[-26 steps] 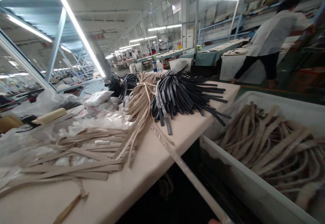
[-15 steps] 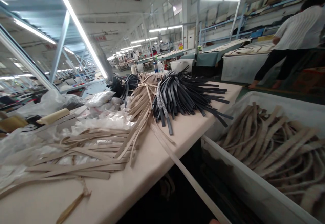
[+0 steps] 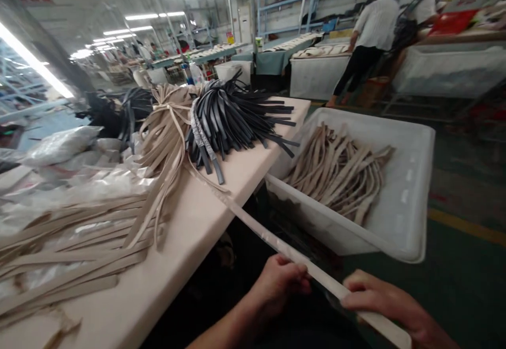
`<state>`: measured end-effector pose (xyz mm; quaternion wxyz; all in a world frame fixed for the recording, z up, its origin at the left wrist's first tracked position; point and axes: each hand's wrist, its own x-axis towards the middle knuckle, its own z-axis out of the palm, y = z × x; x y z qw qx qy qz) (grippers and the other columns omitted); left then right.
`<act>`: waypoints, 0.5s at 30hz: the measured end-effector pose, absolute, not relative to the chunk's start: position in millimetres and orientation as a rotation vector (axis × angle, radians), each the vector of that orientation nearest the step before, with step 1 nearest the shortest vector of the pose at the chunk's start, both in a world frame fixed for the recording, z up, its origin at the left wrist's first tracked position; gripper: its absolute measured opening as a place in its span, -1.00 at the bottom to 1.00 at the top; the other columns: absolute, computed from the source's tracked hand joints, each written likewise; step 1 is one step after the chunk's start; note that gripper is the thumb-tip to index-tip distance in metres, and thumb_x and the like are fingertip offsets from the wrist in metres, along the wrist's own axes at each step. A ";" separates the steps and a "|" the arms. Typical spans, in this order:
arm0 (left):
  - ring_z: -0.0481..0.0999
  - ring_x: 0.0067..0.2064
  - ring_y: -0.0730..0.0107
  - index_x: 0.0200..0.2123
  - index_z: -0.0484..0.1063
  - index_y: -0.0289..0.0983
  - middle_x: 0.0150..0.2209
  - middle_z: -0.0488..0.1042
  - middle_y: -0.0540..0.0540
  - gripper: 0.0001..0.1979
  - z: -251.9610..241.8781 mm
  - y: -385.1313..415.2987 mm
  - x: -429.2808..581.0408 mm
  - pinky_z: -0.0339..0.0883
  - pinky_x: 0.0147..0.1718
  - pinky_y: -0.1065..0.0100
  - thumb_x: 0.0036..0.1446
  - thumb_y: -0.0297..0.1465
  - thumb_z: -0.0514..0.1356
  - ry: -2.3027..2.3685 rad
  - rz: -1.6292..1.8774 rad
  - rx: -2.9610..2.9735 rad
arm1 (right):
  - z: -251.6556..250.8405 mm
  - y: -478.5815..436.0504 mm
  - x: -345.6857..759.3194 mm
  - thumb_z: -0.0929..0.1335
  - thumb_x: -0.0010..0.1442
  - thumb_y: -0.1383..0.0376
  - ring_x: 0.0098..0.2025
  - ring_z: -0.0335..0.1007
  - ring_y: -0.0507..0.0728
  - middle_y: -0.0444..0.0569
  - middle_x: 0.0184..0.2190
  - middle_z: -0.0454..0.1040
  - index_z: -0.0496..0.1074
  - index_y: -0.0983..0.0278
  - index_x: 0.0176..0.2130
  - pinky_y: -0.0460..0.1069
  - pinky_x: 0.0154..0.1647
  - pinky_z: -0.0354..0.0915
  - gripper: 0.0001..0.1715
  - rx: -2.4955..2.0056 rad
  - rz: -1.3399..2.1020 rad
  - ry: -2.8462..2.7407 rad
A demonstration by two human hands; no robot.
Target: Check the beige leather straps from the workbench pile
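Two hands held one long beige strip (image 3: pixel 276 243): the left hand (image 3: pixel 279 283) pinched it between thumb and fingers, and the right hand (image 3: pixel 385 301) closed over its near end. A light, even grip would have kept the strip flat and untwisted, by my judgement. From the hands, the strip ran up onto the table (image 3: pixel 197 233). Right of the strip stood a white bin (image 3: pixel 403 201) of beige straps. Beyond its far end lay black straps (image 3: pixel 237 119); a person (image 3: pixel 367 38) worked further off.

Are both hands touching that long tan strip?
Touching. The head view shows the left hand and right hand both gripping the long tan strip.
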<state>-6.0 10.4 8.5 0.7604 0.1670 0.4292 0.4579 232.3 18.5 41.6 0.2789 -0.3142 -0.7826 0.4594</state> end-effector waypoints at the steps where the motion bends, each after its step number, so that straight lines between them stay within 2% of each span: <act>1: 0.40 -0.55 0.53 -0.43 0.55 -0.41 -0.50 0.51 -0.08 -0.60 9.0 9.5 -7.7 0.37 -0.48 0.44 -0.28 -0.23 0.51 0.943 0.995 0.370 | 49.2 20.8 226.7 0.39 0.30 0.09 -0.21 0.55 0.17 -0.03 -0.21 0.56 0.60 -0.02 -0.09 0.00 -0.18 0.47 -0.79 -0.861 1.210 -2.100; 3: 0.40 -0.54 0.54 -0.42 0.56 -0.41 -0.49 0.51 -0.08 -0.58 9.0 6.4 -9.9 0.33 -0.47 0.45 -0.25 -0.21 0.51 0.958 0.997 0.416 | 62.2 28.7 213.8 0.36 0.34 0.06 -0.06 0.50 0.20 -0.01 -0.10 0.53 0.61 0.07 -0.16 0.02 0.00 0.41 -0.75 -1.042 1.182 -2.029; 5: 0.40 -0.52 0.54 -0.39 0.58 -0.42 -0.48 0.51 -0.08 -0.58 7.7 2.8 -10.2 0.28 -0.47 0.46 -0.19 -0.18 0.49 0.942 0.991 0.509 | 69.3 41.3 198.4 0.33 0.33 -0.05 0.09 0.41 0.29 0.03 0.05 0.47 0.61 0.15 -0.23 0.09 0.14 0.34 -0.59 -1.174 1.273 -1.961; 8: 0.41 -0.49 0.53 -0.33 0.60 -0.40 -0.46 0.50 -0.07 -0.56 3.1 -0.5 -9.2 0.26 -0.42 0.45 -0.13 -0.13 0.48 0.864 0.940 0.680 | 65.4 66.4 166.0 0.31 0.29 -0.17 0.17 0.32 0.37 0.06 0.24 0.33 0.60 0.23 -0.24 0.16 0.18 0.30 -0.43 -1.114 1.575 -1.940; 10: 0.41 -0.49 0.51 -0.33 0.59 -0.40 -0.47 0.50 -0.07 -0.53 -1.7 -0.3 -8.9 0.28 -0.41 0.42 -0.15 -0.10 0.48 0.844 0.930 0.719 | 53.6 81.8 136.8 0.34 0.24 -0.21 0.06 0.39 0.32 0.10 0.13 0.41 0.59 0.28 -0.24 0.13 0.09 0.35 -0.38 -0.967 1.780 -1.958; 12: 0.41 -0.53 0.47 -0.31 0.59 -0.40 -0.51 0.50 -0.08 -0.50 -8.4 1.1 -10.1 0.29 -0.45 0.38 -0.19 -0.09 0.47 0.898 0.950 0.690 | 38.6 91.7 105.7 0.38 0.17 -0.26 -0.12 0.44 0.25 0.08 -0.13 0.51 0.58 0.32 -0.28 0.09 -0.03 0.37 -0.31 -0.841 1.949 -1.960; 15: 0.40 -0.59 0.44 -0.30 0.58 -0.39 -0.56 0.51 -0.09 -0.45 -21.6 1.7 -17.6 0.29 -0.51 0.37 -0.31 -0.10 0.49 1.003 0.996 0.611 | 23.0 95.7 73.6 0.40 0.10 -0.30 -0.28 0.42 0.18 0.03 -0.35 0.49 0.54 0.35 -0.33 0.06 -0.15 0.37 -0.25 -0.723 2.154 -1.803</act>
